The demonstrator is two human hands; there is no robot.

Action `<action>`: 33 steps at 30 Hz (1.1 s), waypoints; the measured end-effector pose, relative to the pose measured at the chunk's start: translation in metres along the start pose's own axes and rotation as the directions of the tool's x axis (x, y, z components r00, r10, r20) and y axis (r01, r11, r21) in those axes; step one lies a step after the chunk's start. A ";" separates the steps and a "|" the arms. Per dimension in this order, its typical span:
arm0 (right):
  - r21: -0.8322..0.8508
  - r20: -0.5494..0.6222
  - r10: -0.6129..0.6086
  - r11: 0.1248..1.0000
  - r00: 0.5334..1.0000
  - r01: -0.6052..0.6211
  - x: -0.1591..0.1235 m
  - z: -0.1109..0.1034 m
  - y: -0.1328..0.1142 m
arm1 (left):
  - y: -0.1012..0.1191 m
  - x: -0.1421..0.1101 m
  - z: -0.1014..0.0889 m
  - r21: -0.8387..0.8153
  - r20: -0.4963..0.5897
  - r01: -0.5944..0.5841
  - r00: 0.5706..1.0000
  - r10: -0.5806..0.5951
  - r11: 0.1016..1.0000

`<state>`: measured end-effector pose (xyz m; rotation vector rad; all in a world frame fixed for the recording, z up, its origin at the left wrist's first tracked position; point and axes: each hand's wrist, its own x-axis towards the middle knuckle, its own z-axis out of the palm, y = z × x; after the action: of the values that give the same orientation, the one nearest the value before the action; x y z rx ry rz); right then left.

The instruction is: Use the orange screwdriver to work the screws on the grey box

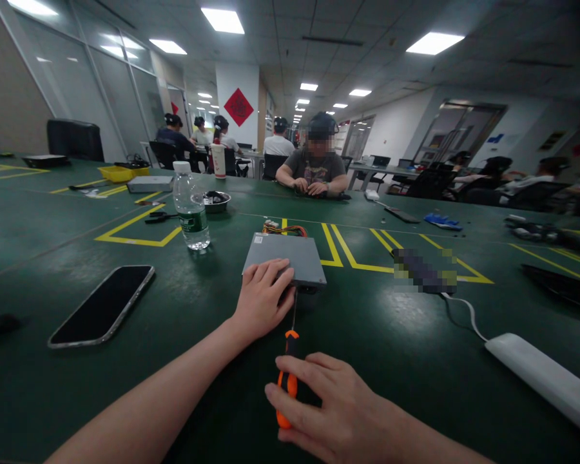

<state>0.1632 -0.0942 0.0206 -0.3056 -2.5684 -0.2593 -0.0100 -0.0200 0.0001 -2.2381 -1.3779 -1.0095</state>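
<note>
A flat grey metal box (290, 256) with coloured wires at its far end lies on the green table (391, 335). My left hand (263, 298) rests on the box's near left corner, fingers curled over the top and holding it. My right hand (341, 406) is wrapped round the orange-and-black handle of a screwdriver (289, 374). The thin shaft points away from me, its tip at the box's near edge.
A black phone (101, 304) lies to the left, and a water bottle (191, 206) stands behind it. A white power strip (544, 377) with cable lies at right. A person sits across the table; others sit farther back. Yellow lines mark the table.
</note>
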 end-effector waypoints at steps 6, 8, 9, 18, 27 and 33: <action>0.043 -0.198 0.023 0.999 0.980 -0.014 -0.007 0.009 0.001 | -0.001 0.000 0.000 0.006 0.014 0.011 1.000 -0.011 1.000; 0.061 -0.166 0.047 0.997 0.985 -0.037 -0.006 0.006 0.001 | -0.001 0.000 0.000 0.011 0.018 0.007 1.000 -0.007 1.000; 0.061 -0.128 0.046 0.997 0.991 -0.039 -0.005 0.004 0.001 | -0.001 0.000 0.001 0.013 0.015 0.005 1.000 -0.005 1.000; 0.045 -0.128 0.030 0.999 0.991 -0.025 -0.003 0.000 0.001 | 0.000 0.000 0.000 0.015 0.008 0.000 1.000 0.000 1.000; 0.052 -0.011 0.036 0.998 0.999 -0.035 -0.004 -0.005 0.001 | -0.001 0.000 0.002 0.007 -0.003 0.002 1.000 -0.002 1.000; 0.021 -0.176 0.012 1.000 0.984 -0.008 -0.009 0.001 0.002 | -0.002 -0.001 0.002 0.017 0.007 0.003 1.000 -0.003 1.000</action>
<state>0.1705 -0.0933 0.0157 -0.2755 -2.3928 -0.2451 -0.0109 -0.0185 -0.0016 -2.2301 -1.3883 -0.9887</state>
